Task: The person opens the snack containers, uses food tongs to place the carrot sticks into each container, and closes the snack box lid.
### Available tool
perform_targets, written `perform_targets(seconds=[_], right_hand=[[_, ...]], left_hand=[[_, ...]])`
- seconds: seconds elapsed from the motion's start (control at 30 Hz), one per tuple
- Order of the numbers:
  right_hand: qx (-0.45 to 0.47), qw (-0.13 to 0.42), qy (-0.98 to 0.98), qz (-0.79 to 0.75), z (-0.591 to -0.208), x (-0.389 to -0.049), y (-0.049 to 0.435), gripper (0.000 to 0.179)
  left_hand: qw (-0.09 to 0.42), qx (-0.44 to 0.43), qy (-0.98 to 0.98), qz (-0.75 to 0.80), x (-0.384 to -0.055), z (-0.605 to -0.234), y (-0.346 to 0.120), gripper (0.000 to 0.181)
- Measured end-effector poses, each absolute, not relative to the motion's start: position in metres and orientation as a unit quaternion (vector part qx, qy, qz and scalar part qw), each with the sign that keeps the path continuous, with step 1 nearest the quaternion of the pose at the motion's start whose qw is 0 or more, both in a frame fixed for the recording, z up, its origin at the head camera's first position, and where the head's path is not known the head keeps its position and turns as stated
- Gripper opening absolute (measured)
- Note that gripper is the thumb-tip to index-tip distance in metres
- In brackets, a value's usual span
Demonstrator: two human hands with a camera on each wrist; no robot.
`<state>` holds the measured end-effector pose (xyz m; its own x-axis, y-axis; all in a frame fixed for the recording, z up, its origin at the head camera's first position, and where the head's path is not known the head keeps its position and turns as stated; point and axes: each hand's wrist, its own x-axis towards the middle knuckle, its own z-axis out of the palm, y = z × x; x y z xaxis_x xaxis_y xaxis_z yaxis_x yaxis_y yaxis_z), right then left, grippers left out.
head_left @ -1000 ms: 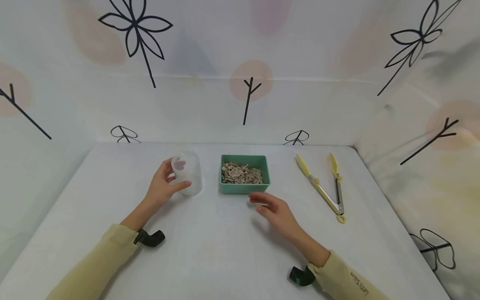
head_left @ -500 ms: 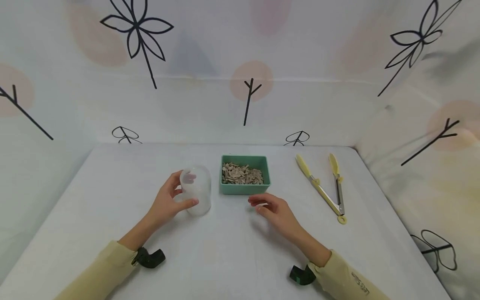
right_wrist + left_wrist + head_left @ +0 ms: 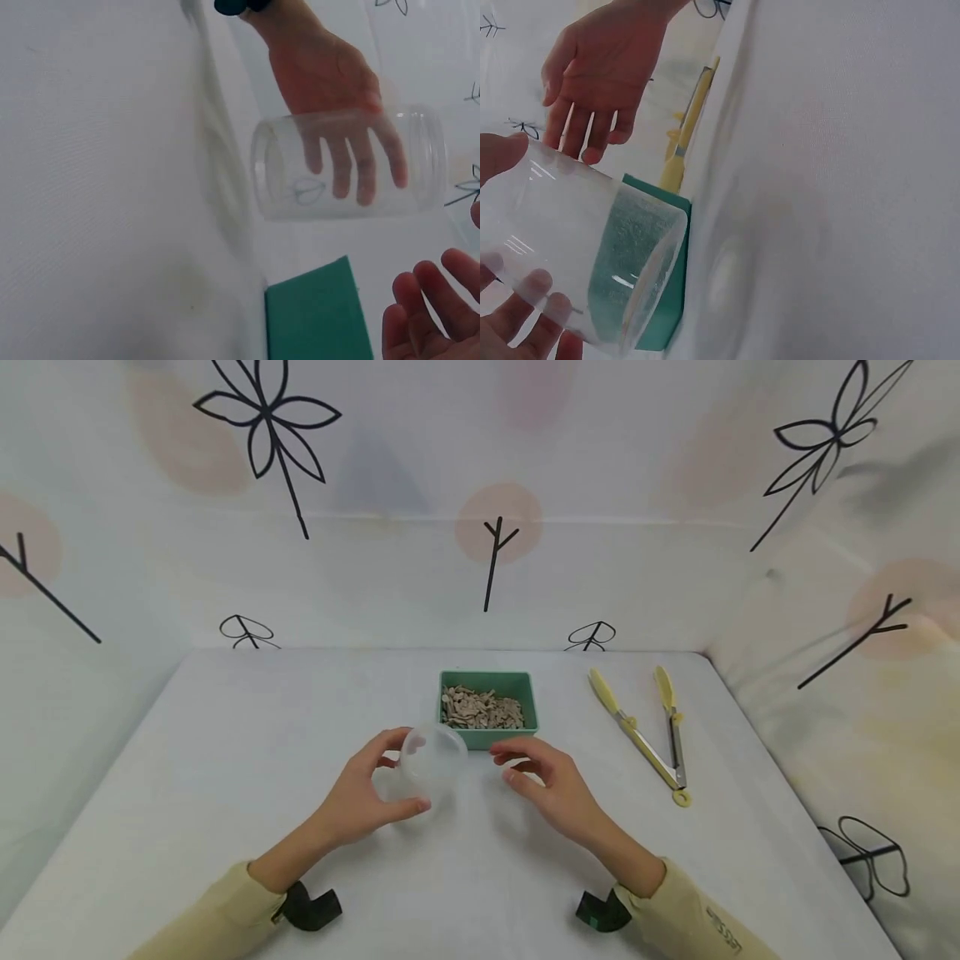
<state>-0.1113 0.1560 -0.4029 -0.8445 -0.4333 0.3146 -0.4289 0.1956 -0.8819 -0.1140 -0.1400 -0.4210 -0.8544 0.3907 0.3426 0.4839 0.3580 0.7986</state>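
My left hand [image 3: 363, 802] holds a clear plastic jar [image 3: 435, 758], thumb on the near side and fingers round the far side. In the head view I look into the jar's round mouth; nothing shows inside it. The left wrist view has the jar [image 3: 562, 225] in front of the green box. Whether its base touches the table I cannot tell. Just right of the jar hovers my right hand [image 3: 551, 785], fingers loosely bent, holding nothing. Behind both hands stands the green rectangular box [image 3: 477, 741], partly filled with greyish-tan flat chips [image 3: 483, 708].
Yellow-and-metal tongs [image 3: 637, 739] lie spread on the right side of the table, tips pointing away. A white cloth [image 3: 450, 893] covers the table. Patterned white sheets [image 3: 360, 577] enclose the back and sides. Each wrist wears a dark camera mount [image 3: 311, 908].
My left hand has carried the jar right and toward me, from left of the green box to in front of it. The jar's mouth now faces me more. My right hand has stayed nearly still.
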Motion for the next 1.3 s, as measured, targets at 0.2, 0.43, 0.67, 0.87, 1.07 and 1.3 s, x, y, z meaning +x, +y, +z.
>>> perform_targets(seconds=[0.2,0.43,0.67,0.87,1.07,1.3], right_hand=[[-0.281,0.001,0.783,-0.555,-0.394,-0.107,0.152,0.041],[-0.278,-0.006,0.812,-0.513,-0.395,-0.102,0.147,0.052],[-0.268,-0.001,0.829,-0.49,-0.397,-0.098,0.141,0.064],[-0.243,0.018,0.84,-0.485,-0.4,-0.097,0.137,0.069],[-0.236,0.026,0.841,-0.486,-0.402,-0.097,0.135,0.068],[-0.23,0.019,0.833,-0.503,-0.404,-0.097,0.136,0.064]], left_hand=[[0.079,-0.296,-0.836,-0.454,-0.11,-0.42,-0.127,0.081],[0.125,-0.311,-0.859,-0.387,-0.107,-0.419,-0.116,0.08],[0.172,-0.323,-0.88,-0.302,-0.106,-0.417,-0.106,0.081],[0.201,-0.34,-0.884,-0.249,-0.103,-0.416,-0.102,0.081],[0.199,-0.348,-0.888,-0.226,-0.1,-0.417,-0.102,0.081],[0.183,-0.35,-0.896,-0.201,-0.1,-0.417,-0.101,0.092]])
